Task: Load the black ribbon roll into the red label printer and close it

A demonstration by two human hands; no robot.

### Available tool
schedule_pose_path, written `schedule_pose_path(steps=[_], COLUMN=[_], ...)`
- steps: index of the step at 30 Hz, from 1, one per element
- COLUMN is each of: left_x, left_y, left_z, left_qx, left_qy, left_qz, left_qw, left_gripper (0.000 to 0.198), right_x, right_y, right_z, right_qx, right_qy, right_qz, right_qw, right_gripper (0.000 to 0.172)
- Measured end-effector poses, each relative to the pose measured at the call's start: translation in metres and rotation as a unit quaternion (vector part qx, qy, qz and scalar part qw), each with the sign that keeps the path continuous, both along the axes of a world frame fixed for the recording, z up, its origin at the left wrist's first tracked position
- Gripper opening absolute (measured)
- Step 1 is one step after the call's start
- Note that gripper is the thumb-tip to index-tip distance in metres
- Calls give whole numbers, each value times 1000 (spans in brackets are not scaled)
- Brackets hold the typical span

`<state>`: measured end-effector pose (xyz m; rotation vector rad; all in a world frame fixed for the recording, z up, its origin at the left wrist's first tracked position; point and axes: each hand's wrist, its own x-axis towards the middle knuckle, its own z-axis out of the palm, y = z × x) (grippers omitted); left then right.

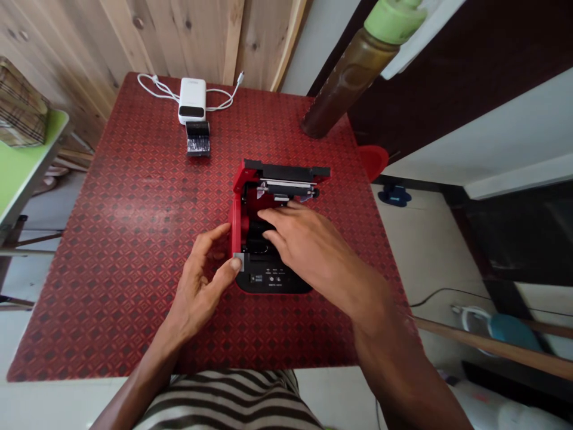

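A red and black label printer (273, 280) sits on the table before me, its lid (286, 173) raised toward the back. My left hand (197, 278) steadies its left side, the thumb on the grey piece at the front corner and the fingers along the red wall. Into the compartment reaches my right hand (308, 236), thumb and fingers around a black roll (257, 232) that is partly hidden under them. Above my knuckles, a dark roller (289, 190) shows under the lid. Small buttons and printed labels mark the black front panel.
A white power bank (193, 98) with a white cable (226, 101) lies at the back of the red patterned table (120, 286). Touching it is a black ribbon roll (197, 138). Back right stands a tall brown bottle (347, 83) with a green cap.
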<state>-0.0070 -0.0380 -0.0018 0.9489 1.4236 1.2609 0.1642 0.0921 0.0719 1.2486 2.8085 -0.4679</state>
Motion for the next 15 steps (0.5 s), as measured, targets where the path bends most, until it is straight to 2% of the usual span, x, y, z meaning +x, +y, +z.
schedule_pose_path(steps=[2,5,9,15], left_x=[0,-1,-1,-5], left_y=[0,0,2,2], left_z=[0,-1,-1,0], left_qx=[-2,6,13,2], left_qy=[2,2,-13,-19], left_qz=[-2,1,-2,-4], left_qw=[1000,1000,1000,1000], left_gripper=[57,56,55,55], right_x=[12,28,35,38], right_y=[-5,-13,-18,-11], right_z=[3,5,-4,-12], right_qx=[-23,-71,-76,-82], right_qy=[86,184,219,248], right_qz=[24,77,99,77], right_qw=[996,977,968,962], right_gripper=[35,30,25,22])
